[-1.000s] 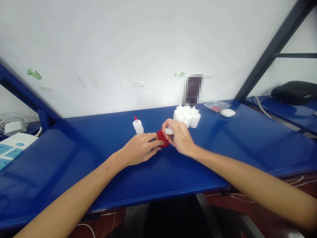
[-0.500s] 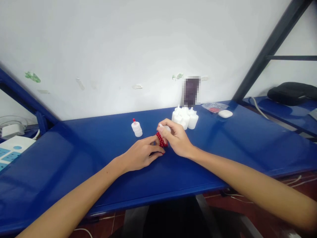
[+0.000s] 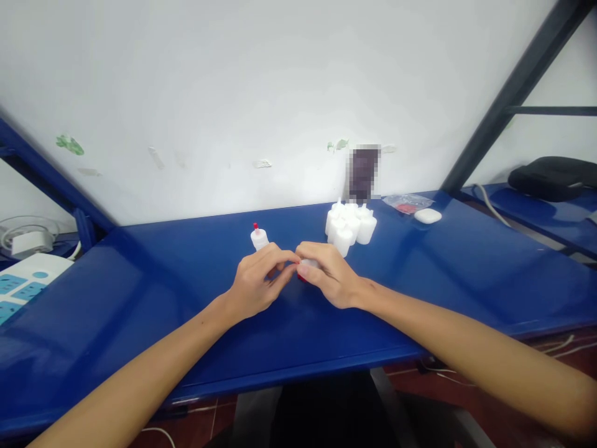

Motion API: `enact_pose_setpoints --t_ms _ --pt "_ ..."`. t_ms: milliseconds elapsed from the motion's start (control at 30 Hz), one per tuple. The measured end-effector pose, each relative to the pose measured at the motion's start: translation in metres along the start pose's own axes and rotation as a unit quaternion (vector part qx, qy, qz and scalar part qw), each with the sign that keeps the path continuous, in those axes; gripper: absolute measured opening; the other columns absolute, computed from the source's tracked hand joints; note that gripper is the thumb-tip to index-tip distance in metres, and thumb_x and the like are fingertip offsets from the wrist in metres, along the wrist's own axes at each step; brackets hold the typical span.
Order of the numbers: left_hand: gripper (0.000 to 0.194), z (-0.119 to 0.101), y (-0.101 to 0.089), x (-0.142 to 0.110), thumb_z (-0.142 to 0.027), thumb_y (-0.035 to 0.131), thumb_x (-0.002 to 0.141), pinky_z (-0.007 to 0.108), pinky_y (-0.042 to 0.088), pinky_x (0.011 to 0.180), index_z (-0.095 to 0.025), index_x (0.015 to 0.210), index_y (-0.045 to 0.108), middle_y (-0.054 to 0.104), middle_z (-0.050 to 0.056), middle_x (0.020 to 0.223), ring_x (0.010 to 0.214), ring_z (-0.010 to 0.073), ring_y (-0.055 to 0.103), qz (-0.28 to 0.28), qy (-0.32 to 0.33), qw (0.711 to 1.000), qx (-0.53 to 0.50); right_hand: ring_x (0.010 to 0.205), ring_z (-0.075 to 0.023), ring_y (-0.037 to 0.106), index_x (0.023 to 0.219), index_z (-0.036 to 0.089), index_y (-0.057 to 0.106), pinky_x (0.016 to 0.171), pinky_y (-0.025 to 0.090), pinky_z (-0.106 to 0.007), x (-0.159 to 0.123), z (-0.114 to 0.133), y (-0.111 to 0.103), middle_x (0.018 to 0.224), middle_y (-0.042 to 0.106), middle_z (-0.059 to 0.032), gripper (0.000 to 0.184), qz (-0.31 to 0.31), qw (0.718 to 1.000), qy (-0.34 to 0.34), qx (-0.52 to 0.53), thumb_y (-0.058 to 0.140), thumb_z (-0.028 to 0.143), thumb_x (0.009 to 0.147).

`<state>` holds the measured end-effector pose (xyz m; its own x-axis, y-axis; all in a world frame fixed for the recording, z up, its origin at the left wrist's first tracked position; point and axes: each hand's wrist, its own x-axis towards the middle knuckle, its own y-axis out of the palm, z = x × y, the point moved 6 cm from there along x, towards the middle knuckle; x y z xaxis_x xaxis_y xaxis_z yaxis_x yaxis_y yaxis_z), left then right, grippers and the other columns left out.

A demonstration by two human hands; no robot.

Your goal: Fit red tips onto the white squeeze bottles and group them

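Observation:
My right hand (image 3: 329, 279) is closed around a small white bottle (image 3: 308, 264) above the blue table (image 3: 186, 298). My left hand (image 3: 259, 283) meets it, fingertips pinched at the bottle's end; what they pinch is too small to make out. A little of the pile of small red caps (image 3: 302, 278) shows under the hands. Just behind my left hand stands a white bottle with a red cap (image 3: 259, 238). A cluster of several uncapped white bottles (image 3: 349, 224) stands behind my right hand.
A clear plastic bag with red bits (image 3: 407, 203) and a white oval case (image 3: 428, 216) lie at the back right. A white power strip (image 3: 23, 280) sits at the far left. A black bag (image 3: 553, 177) rests on the neighbouring blue surface, behind a dark slanted post (image 3: 508, 99).
My left hand has lifted off the red caps and come up to the bottle in my right hand. The hands now touch and hide most of the red pile.

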<state>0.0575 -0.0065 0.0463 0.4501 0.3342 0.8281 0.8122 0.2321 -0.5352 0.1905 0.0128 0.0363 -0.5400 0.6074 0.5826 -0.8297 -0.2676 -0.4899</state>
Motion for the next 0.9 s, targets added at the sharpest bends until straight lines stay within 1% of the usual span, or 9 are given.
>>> enact_pose_setpoints --t_ms 100,233,333,467,633,767,900 --pt "0.015 0.001 0.003 -0.002 -0.01 0.06 0.091 0.019 0.04 0.054 -0.019 0.103 0.06 0.053 -0.004 0.071 0.057 0.0069 0.045 0.014 -0.004 1.0 -0.007 0.06 -0.0112 0.033 0.069 0.02 0.033 0.059 0.026 -0.028 -0.001 0.0 0.002 0.065 0.035 0.004 0.037 -0.003 1.0 -0.003 -0.015 0.042 0.041 0.098" --pt "0.013 0.002 0.0 -0.003 -0.011 0.06 0.091 0.018 0.039 0.054 -0.019 0.101 0.059 0.051 -0.005 0.068 0.055 0.0063 0.043 -0.007 -0.023 1.0 -0.004 0.06 -0.0115 0.035 0.069 0.02 0.037 0.059 0.027 -0.028 0.0 -0.002 0.002 0.065 0.037 0.0035 0.038 0.0 1.0 0.008 -0.02 0.042 0.044 0.098" --pt "0.012 0.002 0.002 -0.004 -0.011 0.059 0.091 0.018 0.04 0.054 -0.019 0.099 0.059 0.052 -0.004 0.069 0.055 0.0062 0.044 0.0 -0.025 1.0 -0.019 0.06 -0.0115 0.036 0.069 0.02 0.037 0.059 0.028 -0.028 0.0 -0.001 0.004 0.066 0.037 0.0034 0.039 0.013 1.0 0.006 -0.014 0.04 0.046 0.098" --pt "0.011 0.002 0.003 -0.004 -0.01 0.058 0.091 0.018 0.04 0.053 -0.019 0.099 0.058 0.055 -0.003 0.071 0.055 0.0062 0.045 0.007 -0.034 0.999 -0.035 0.062 -0.0122 0.04 0.068 0.019 0.039 0.061 0.031 -0.029 0.0 0.0 0.006 0.068 0.042 0.0019 0.041 0.025 1.0 0.013 0.002 0.038 0.047 0.098" --pt "0.009 0.001 0.007 -0.004 -0.011 0.056 0.093 0.018 0.041 0.056 -0.019 0.096 0.057 0.056 -0.003 0.072 0.057 0.006 0.046 0.045 -0.036 0.997 -0.046 0.063 -0.0127 0.04 0.068 0.019 0.041 0.063 0.033 -0.029 -0.001 -0.001 0.007 0.067 0.043 0.0019 0.042 0.029 0.998 0.031 0.037 0.035 0.048 0.099" --pt "0.009 0.003 0.012 -0.006 -0.013 0.055 0.094 0.018 0.04 0.056 -0.019 0.1 0.057 0.057 -0.004 0.072 0.056 0.0061 0.045 0.08 -0.051 0.994 -0.058 0.061 -0.0121 0.038 0.068 0.018 0.045 0.061 0.032 -0.029 -0.001 -0.004 0.007 0.065 0.044 0.002 0.045 0.032 0.998 0.032 0.04 0.037 0.05 0.098" --pt "0.014 0.004 0.013 -0.007 -0.012 0.055 0.094 0.017 0.041 0.056 -0.019 0.105 0.057 0.062 -0.003 0.075 0.057 0.0059 0.048 0.072 -0.061 0.992 -0.081 0.061 -0.0117 0.039 0.07 0.017 0.049 0.059 0.031 -0.028 -0.001 -0.006 0.006 0.065 0.044 0.0021 0.045 0.024 0.999 0.03 0.035 0.04 0.052 0.097"
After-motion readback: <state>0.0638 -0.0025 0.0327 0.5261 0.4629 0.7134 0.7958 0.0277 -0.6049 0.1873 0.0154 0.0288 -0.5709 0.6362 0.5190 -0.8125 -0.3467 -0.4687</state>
